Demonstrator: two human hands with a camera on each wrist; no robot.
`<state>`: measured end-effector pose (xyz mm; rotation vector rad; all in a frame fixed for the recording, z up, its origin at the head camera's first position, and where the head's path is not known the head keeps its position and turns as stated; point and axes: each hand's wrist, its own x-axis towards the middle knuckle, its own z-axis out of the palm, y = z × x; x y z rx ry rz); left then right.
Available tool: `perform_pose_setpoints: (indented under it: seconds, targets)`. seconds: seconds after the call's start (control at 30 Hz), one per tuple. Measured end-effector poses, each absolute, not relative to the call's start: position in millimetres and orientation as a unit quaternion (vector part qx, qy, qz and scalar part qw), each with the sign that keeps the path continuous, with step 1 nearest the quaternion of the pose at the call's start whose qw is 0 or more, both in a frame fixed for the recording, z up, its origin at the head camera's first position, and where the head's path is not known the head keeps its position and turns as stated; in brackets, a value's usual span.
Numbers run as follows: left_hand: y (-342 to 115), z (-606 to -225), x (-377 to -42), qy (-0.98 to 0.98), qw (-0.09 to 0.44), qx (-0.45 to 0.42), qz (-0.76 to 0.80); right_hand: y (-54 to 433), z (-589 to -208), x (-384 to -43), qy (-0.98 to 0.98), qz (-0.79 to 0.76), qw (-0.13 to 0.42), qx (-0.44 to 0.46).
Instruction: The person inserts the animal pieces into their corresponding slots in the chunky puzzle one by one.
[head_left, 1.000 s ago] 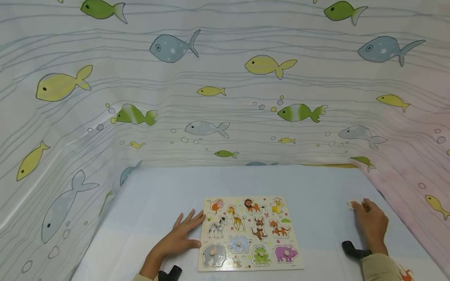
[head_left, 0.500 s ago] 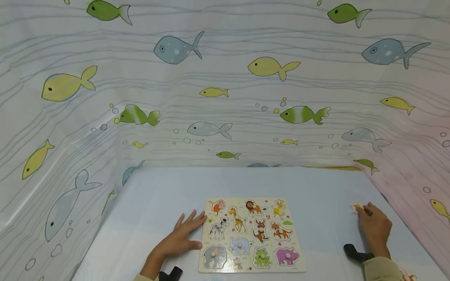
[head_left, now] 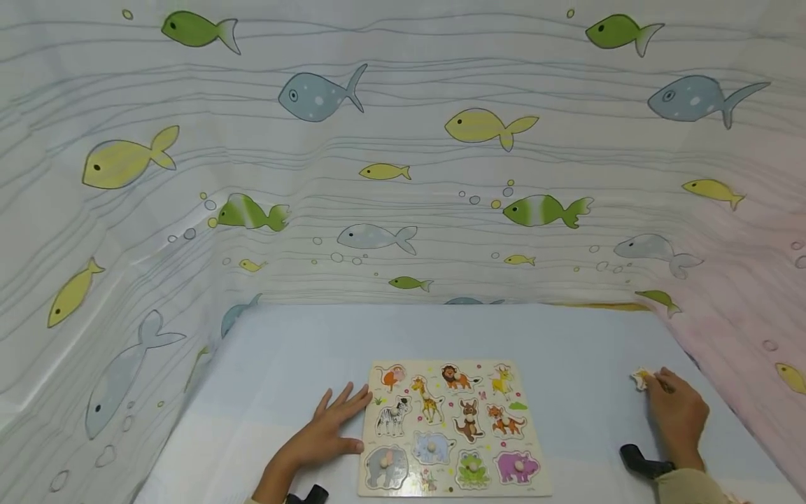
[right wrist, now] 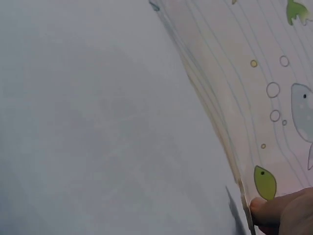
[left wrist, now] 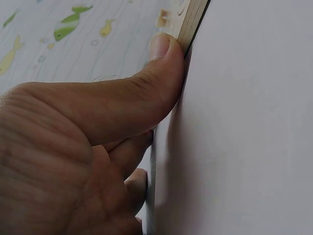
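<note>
A wooden animal puzzle board [head_left: 454,462] lies flat on the table in the head view. Along its left edge rests my left hand [head_left: 324,434], fingers spread and thumb against the side. The left wrist view shows that thumb [left wrist: 166,58] pressing on the board's pale wooden edge [left wrist: 192,22]. Well right of the board, my right hand [head_left: 679,414] pinches a small puzzle piece [head_left: 639,379], white-rimmed with some yellow-orange. Only the thin edge of this piece [right wrist: 247,208] shows beside my fingertips in the right wrist view; its picture is hidden there.
Pegged pieces such as the elephant [head_left: 386,476], frog [head_left: 472,476] and purple hippo [head_left: 518,473] sit in the board's lower part. Fish-patterned sheeting [head_left: 403,203] rises at the table's back and sides. Part of another loose piece shows by my right sleeve [head_left: 689,488].
The whole head view has shifted slightly, so things appear lower and further right. The piece in my right hand shows more of its face now. My left hand stays on the board's edge.
</note>
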<state>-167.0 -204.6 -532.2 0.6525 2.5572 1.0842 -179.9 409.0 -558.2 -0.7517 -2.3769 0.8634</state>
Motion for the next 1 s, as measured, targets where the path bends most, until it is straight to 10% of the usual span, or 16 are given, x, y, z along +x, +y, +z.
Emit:
perform_pose_setpoints:
  seconds: [1.0]
  targets:
    - [-204.7, -535.6, -165.1, 0.873, 0.133, 0.230, 0.408, 262.9, -529.4, -194.8, -0.906, 0.351, 0.189, 0.142]
